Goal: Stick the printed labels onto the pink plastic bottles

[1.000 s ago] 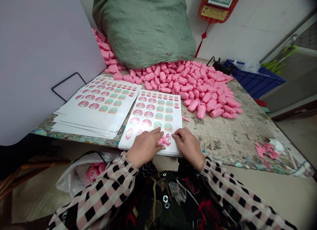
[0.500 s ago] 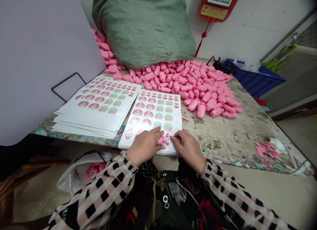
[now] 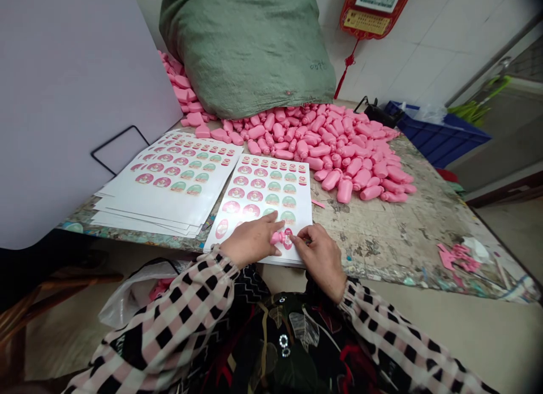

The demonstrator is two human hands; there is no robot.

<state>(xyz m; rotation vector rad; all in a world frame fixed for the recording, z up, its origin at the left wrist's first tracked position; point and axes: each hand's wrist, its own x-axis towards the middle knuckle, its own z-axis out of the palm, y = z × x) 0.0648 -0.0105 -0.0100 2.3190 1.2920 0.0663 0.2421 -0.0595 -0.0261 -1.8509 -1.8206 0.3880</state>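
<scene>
A small pink plastic bottle (image 3: 277,237) lies between the thumb and fingers of my left hand (image 3: 251,239), its neck end pointing right. Under that hand is a stack of sticker sheets (image 3: 258,227) printed with rows of pink and green labels. My right hand (image 3: 321,257) has its thumb and forefinger pinched at the edge of a pink oval sticker (image 3: 288,239), right beside the bottle. Whether the sticker is lifted off the sheet I cannot tell.
Behind the sheets spreads a big heap of pink bottles (image 3: 339,150), under a green sack (image 3: 250,48). More sticker sheets (image 3: 148,207) lie to the left, near a pale panel (image 3: 76,111). Pink scraps (image 3: 456,257) sit at the right edge; a blue crate (image 3: 441,136) stands beyond.
My right hand has shifted slightly left, with its fingertips now over the oval sticker's right edge. The bottle in my left hand shows a little more.
</scene>
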